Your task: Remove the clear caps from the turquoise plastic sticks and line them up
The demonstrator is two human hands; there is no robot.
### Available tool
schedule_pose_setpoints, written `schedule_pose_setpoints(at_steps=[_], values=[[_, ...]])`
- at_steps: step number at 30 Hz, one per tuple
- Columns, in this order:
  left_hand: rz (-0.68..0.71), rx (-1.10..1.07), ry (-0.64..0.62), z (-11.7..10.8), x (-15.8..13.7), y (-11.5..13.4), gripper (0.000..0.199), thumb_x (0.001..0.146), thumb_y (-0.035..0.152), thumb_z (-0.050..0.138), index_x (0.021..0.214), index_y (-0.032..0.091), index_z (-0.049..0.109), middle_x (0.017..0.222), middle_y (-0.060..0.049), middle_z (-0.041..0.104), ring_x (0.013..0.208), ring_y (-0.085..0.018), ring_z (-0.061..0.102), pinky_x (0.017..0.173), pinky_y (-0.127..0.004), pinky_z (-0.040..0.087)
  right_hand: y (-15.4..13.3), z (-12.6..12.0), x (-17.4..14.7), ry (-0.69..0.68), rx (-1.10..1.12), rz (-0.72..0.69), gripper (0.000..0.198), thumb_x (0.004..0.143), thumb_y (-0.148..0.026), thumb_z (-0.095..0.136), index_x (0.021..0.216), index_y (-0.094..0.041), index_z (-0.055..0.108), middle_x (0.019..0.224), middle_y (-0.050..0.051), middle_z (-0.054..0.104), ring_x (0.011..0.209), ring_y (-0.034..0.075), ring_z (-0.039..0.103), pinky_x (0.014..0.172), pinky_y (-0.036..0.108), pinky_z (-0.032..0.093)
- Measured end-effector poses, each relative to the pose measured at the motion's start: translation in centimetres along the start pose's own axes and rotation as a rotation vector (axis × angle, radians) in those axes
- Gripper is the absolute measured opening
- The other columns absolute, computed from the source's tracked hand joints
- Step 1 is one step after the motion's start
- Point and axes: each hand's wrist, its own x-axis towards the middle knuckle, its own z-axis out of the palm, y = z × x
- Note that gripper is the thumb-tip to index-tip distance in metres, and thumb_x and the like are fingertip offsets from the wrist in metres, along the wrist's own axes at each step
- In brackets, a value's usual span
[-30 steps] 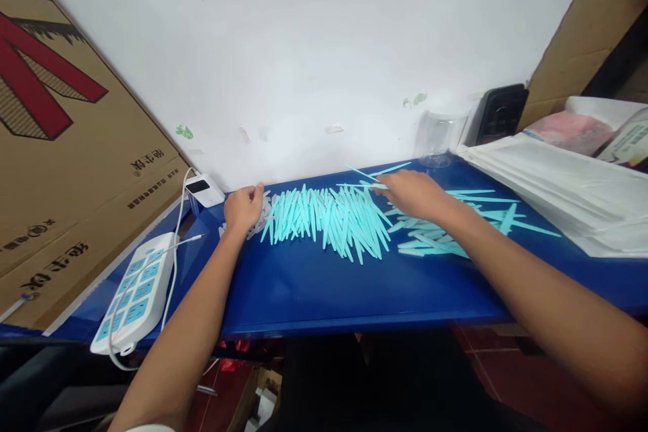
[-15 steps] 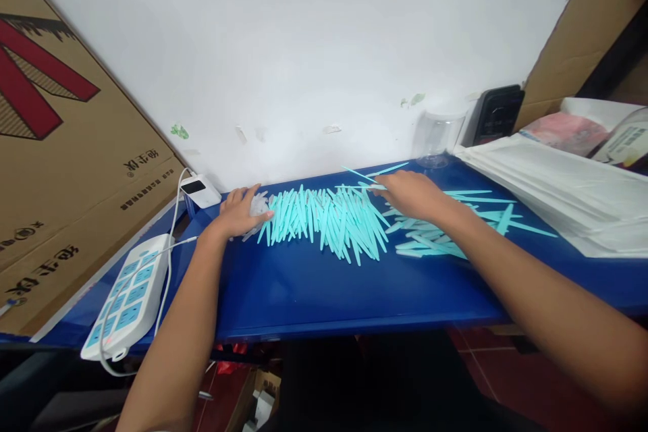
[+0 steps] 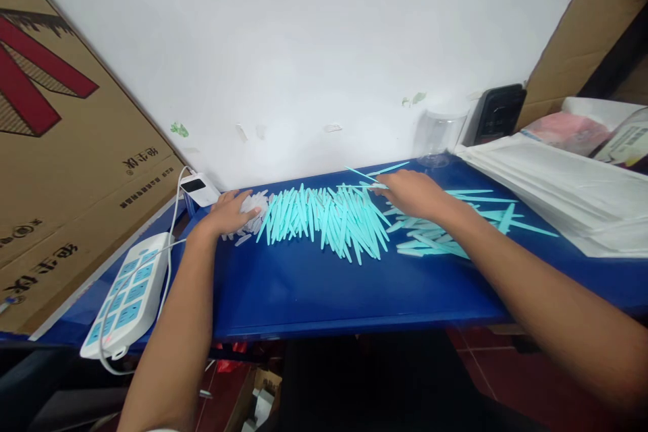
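My left hand [image 3: 230, 213] rests with fingers spread at the left side of a heap of small translucent whitish pieces [image 3: 256, 206], touching them with its thumb. Beside that heap lies a broad pile of slim, tapered turquoise sticks [image 3: 349, 223], roughly side by side. Over the right end of this pile, my right hand [image 3: 412, 192] is closed in a pinch on a turquoise stick [image 3: 354, 186] that points left. Its fingertips are partly hidden. More turquoise sticks [image 3: 430, 239] lie scattered under and beyond the right forearm.
A blue table [image 3: 304, 290] stands against a white wall. At its left are a white power strip [image 3: 126, 297] with cable and a small white device [image 3: 200, 190]. Toward the right stand a clear jar [image 3: 441, 138], a black object [image 3: 500, 115] and stacked white sheets [image 3: 536, 182].
My left hand has moved left, away from the turquoise sticks, uncovering more of the translucent pieces. My right hand stays nearly in place with its stick.
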Motion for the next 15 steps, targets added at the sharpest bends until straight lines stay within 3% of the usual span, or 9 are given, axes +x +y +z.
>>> schedule_pose_setpoints(at_steps=[4, 6, 10, 15], values=[[0.167, -0.092, 0.184, 0.7, 0.3, 2.2, 0.071, 0.105, 0.061, 0.025, 0.161, 0.024, 0.050, 0.162, -0.015, 0.047, 0.153, -0.035, 0.034, 0.125, -0.054, 0.028, -0.2, 0.0, -0.1, -0.012, 0.016, -0.001, 0.031, 0.109, -0.032, 0.044, 0.114, -0.014, 0.068, 0.100, 0.019, 0.077, 0.084, 0.031, 0.073, 0.065, 0.032, 0.044], [0.227, -0.083, 0.187, 1.1, 0.4, 3.0, 0.064, 0.107, 0.055, 0.024, 0.154, 0.030, 0.059, 0.165, -0.011, 0.044, 0.155, -0.035, 0.031, 0.125, -0.056, 0.027, -0.2, 0.0, 0.0, -0.016, 0.019, 0.000, 0.031, 0.109, -0.033, 0.044, 0.113, -0.014, 0.068, 0.100, 0.019, 0.077, 0.082, 0.030, 0.073, 0.065, 0.032, 0.044], [0.154, -0.024, 0.137, 1.6, 0.4, 2.9, 0.060, 0.106, 0.048, 0.027, 0.147, 0.031, 0.067, 0.169, -0.009, 0.040, 0.156, -0.039, 0.028, 0.124, -0.060, 0.026, -0.1, 0.0, 0.0, -0.018, 0.032, 0.000, 0.032, 0.110, -0.034, 0.043, 0.111, -0.015, 0.068, 0.099, 0.019, 0.076, 0.079, 0.029, 0.072, 0.065, 0.033, 0.044], [0.101, -0.030, 0.157, 1.5, 0.5, 2.0, 0.058, 0.105, 0.048, 0.030, 0.147, 0.031, 0.067, 0.162, -0.012, 0.048, 0.153, -0.039, 0.033, 0.122, -0.060, 0.031, -0.1, 0.0, 0.0, -0.011, 0.055, -0.004, 0.029, 0.109, -0.031, 0.045, 0.111, -0.015, 0.069, 0.099, 0.018, 0.077, 0.077, 0.027, 0.071, 0.063, 0.032, 0.042]])
